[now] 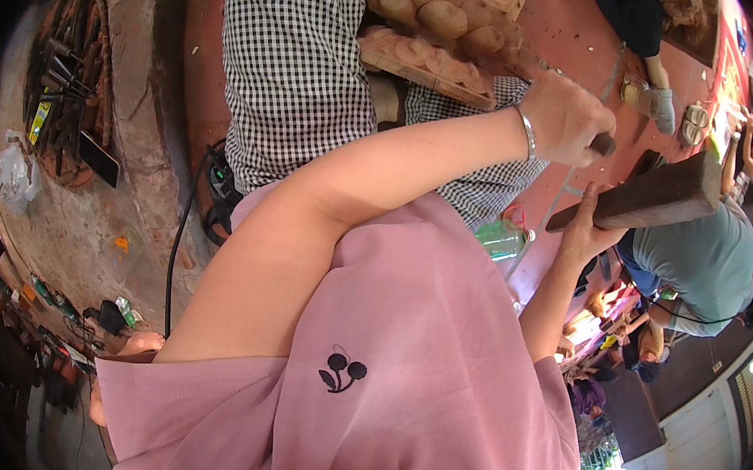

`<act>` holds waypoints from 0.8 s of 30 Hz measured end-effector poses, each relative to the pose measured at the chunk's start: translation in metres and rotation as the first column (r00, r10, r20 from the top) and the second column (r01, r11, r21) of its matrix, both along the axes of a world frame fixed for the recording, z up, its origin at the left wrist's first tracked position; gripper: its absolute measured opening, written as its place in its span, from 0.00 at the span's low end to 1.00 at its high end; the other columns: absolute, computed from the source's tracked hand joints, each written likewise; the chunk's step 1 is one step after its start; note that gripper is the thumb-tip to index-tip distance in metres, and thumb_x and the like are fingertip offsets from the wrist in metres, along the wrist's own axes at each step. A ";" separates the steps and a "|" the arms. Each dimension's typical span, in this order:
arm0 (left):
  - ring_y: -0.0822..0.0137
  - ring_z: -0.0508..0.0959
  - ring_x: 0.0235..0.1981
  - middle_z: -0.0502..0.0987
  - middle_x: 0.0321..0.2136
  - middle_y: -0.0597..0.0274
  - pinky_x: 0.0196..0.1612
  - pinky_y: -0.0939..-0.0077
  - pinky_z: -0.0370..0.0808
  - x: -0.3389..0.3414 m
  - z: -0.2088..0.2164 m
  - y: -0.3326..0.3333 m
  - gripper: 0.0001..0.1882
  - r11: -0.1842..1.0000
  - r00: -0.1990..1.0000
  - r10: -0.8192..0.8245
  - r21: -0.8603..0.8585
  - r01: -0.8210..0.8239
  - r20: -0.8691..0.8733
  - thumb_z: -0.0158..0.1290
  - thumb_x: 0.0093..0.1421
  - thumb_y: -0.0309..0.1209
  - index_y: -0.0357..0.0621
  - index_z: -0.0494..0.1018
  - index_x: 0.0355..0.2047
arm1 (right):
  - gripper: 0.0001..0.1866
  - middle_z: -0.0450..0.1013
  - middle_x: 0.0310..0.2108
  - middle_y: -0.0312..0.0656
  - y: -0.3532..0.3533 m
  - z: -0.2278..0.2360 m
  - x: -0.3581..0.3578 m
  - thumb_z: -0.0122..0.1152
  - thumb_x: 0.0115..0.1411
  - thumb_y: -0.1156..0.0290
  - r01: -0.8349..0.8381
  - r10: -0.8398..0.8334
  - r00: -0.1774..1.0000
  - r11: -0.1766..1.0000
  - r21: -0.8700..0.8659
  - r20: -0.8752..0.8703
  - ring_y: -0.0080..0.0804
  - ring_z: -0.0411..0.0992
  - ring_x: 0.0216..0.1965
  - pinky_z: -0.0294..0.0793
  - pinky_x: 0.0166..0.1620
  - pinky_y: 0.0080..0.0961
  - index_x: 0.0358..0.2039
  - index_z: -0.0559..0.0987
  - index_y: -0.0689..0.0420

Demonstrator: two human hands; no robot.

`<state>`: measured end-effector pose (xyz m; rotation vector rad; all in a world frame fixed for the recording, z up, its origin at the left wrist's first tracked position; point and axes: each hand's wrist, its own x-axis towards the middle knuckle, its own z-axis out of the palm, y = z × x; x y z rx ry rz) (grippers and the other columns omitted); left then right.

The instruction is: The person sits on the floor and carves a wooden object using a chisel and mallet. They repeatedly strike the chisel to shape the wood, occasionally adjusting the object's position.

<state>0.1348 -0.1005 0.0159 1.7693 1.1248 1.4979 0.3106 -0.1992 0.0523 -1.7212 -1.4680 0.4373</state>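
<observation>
My left hand, with a silver bangle on its wrist, is closed round a tool with a dark handle, which looks like a carving chisel. Its handle end sticks out of the fist, and the blade is hidden. Just beyond lies a carved wooden piece with rounded, fruit-like shapes. A lower carved panel rests by my checkered trouser legs. My right hand grips the narrow end of a thick, dark wooden mallet. The mallet's wide end points right, apart from the chisel handle.
At the left, a round wicker basket holds several carving tools, with a dark phone at its edge. Near it lies a plastic bag. A green bottle lies by my right forearm. Other people, one in a grey-green shirt, sit at the right.
</observation>
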 end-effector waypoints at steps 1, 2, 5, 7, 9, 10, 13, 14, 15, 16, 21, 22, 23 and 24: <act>0.62 0.79 0.19 0.77 0.16 0.68 0.21 0.66 0.73 -0.001 0.000 0.003 0.03 1.000 0.999 0.005 -0.021 -0.006 -0.038 0.59 0.42 0.35 0.55 0.76 0.19 | 0.22 0.71 0.36 0.38 -0.002 0.000 0.001 0.65 0.57 0.82 0.017 -0.017 1.000 1.000 0.006 -0.013 0.22 0.70 0.38 0.71 0.45 0.21 0.50 0.67 0.62; 0.62 0.79 0.19 0.77 0.16 0.68 0.21 0.66 0.73 -0.001 -0.001 0.005 0.03 1.000 0.999 0.018 -0.025 -0.019 -0.050 0.59 0.42 0.35 0.55 0.76 0.19 | 0.22 0.71 0.36 0.38 -0.001 0.001 0.000 0.65 0.57 0.82 0.019 -0.019 0.999 1.000 0.004 -0.029 0.22 0.70 0.38 0.71 0.45 0.21 0.50 0.67 0.62; 0.62 0.80 0.20 0.78 0.17 0.68 0.22 0.67 0.74 0.000 -0.001 0.008 0.03 0.998 0.996 0.048 -0.039 -0.051 -0.075 0.59 0.43 0.35 0.56 0.78 0.20 | 0.22 0.71 0.35 0.38 -0.001 0.005 -0.004 0.65 0.57 0.82 0.019 -0.018 0.998 1.000 0.003 -0.062 0.22 0.70 0.37 0.71 0.43 0.20 0.50 0.67 0.63; 0.63 0.80 0.21 0.79 0.17 0.67 0.23 0.67 0.74 -0.001 0.001 0.011 0.03 0.997 0.995 0.059 -0.051 -0.063 -0.076 0.60 0.43 0.35 0.56 0.78 0.21 | 0.22 0.71 0.35 0.38 0.000 0.006 -0.004 0.65 0.57 0.83 0.012 -0.011 0.998 1.000 0.005 -0.068 0.22 0.70 0.37 0.71 0.42 0.20 0.50 0.67 0.63; 0.62 0.80 0.21 0.79 0.17 0.67 0.23 0.66 0.74 -0.002 0.002 0.014 0.04 0.996 0.995 0.071 -0.045 -0.075 -0.074 0.60 0.44 0.36 0.56 0.78 0.22 | 0.22 0.71 0.35 0.37 -0.001 0.005 -0.002 0.65 0.57 0.83 0.008 -0.008 0.998 1.000 0.003 -0.070 0.22 0.70 0.37 0.70 0.42 0.20 0.50 0.67 0.63; 0.62 0.80 0.21 0.79 0.17 0.67 0.23 0.66 0.74 -0.002 0.003 0.015 0.04 0.996 0.994 0.078 -0.043 -0.081 -0.072 0.60 0.44 0.36 0.56 0.78 0.22 | 0.22 0.71 0.35 0.37 -0.001 0.005 -0.002 0.65 0.57 0.83 0.006 -0.006 0.997 1.000 0.002 -0.071 0.22 0.70 0.37 0.70 0.42 0.20 0.50 0.67 0.63; 0.62 0.81 0.21 0.79 0.18 0.67 0.23 0.66 0.75 -0.004 0.007 0.018 0.06 0.992 0.989 0.084 -0.078 -0.094 -0.122 0.61 0.44 0.37 0.55 0.78 0.23 | 0.22 0.71 0.35 0.38 0.001 0.005 -0.006 0.64 0.57 0.84 0.012 -0.014 0.996 1.000 -0.022 -0.092 0.22 0.70 0.37 0.70 0.43 0.20 0.50 0.68 0.63; 0.62 0.81 0.21 0.78 0.18 0.66 0.24 0.66 0.75 -0.004 0.007 0.019 0.06 0.991 0.991 0.095 -0.082 -0.102 -0.092 0.61 0.44 0.37 0.55 0.78 0.24 | 0.21 0.71 0.35 0.38 0.002 0.006 -0.007 0.64 0.57 0.83 0.010 -0.011 0.996 1.000 -0.016 -0.094 0.22 0.70 0.36 0.71 0.42 0.20 0.50 0.68 0.64; 0.61 0.81 0.22 0.78 0.18 0.65 0.24 0.65 0.75 -0.003 0.007 0.021 0.06 0.990 0.992 0.105 -0.085 -0.110 -0.063 0.61 0.44 0.37 0.54 0.78 0.24 | 0.21 0.71 0.35 0.38 0.002 0.006 -0.009 0.64 0.57 0.83 0.007 -0.008 0.995 1.000 -0.010 -0.095 0.22 0.70 0.36 0.71 0.42 0.20 0.50 0.68 0.64; 0.61 0.81 0.22 0.78 0.18 0.65 0.24 0.65 0.75 -0.003 0.006 0.023 0.07 0.989 0.993 0.116 -0.088 -0.118 -0.034 0.61 0.44 0.37 0.54 0.78 0.24 | 0.21 0.71 0.35 0.38 0.003 0.006 -0.010 0.64 0.57 0.83 0.004 -0.005 0.995 1.000 -0.004 -0.097 0.22 0.70 0.36 0.71 0.42 0.20 0.50 0.68 0.64; 0.58 0.81 0.22 0.79 0.19 0.60 0.26 0.64 0.76 -0.006 0.006 0.035 0.09 0.967 0.975 0.218 -0.141 -0.212 0.031 0.61 0.44 0.37 0.52 0.79 0.26 | 0.21 0.71 0.34 0.38 0.013 0.013 -0.014 0.65 0.57 0.81 -0.013 0.030 0.972 0.997 -0.074 0.232 0.23 0.70 0.34 0.71 0.41 0.22 0.49 0.68 0.63; 0.57 0.81 0.22 0.79 0.19 0.60 0.26 0.63 0.77 -0.007 0.006 0.036 0.09 0.962 0.971 0.234 -0.156 -0.226 0.037 0.61 0.44 0.37 0.52 0.79 0.26 | 0.21 0.71 0.33 0.38 0.015 0.017 -0.016 0.65 0.57 0.80 -0.024 0.062 0.927 0.994 -0.107 0.370 0.24 0.70 0.34 0.72 0.40 0.22 0.49 0.68 0.63; 0.57 0.81 0.22 0.79 0.19 0.60 0.26 0.63 0.77 -0.007 0.006 0.036 0.09 0.964 0.972 0.230 -0.148 -0.221 0.045 0.61 0.44 0.37 0.52 0.80 0.26 | 0.21 0.72 0.34 0.40 0.014 0.016 -0.015 0.65 0.57 0.79 -0.013 0.047 0.951 0.993 -0.115 0.305 0.25 0.71 0.35 0.71 0.42 0.23 0.49 0.69 0.62; 0.57 0.81 0.22 0.79 0.19 0.60 0.26 0.63 0.77 -0.006 0.005 0.035 0.09 0.966 0.973 0.225 -0.141 -0.216 0.052 0.61 0.44 0.37 0.52 0.80 0.27 | 0.21 0.73 0.36 0.41 0.012 0.014 -0.012 0.65 0.57 0.78 -0.003 0.032 0.970 0.992 -0.123 0.239 0.27 0.72 0.36 0.71 0.43 0.23 0.50 0.69 0.62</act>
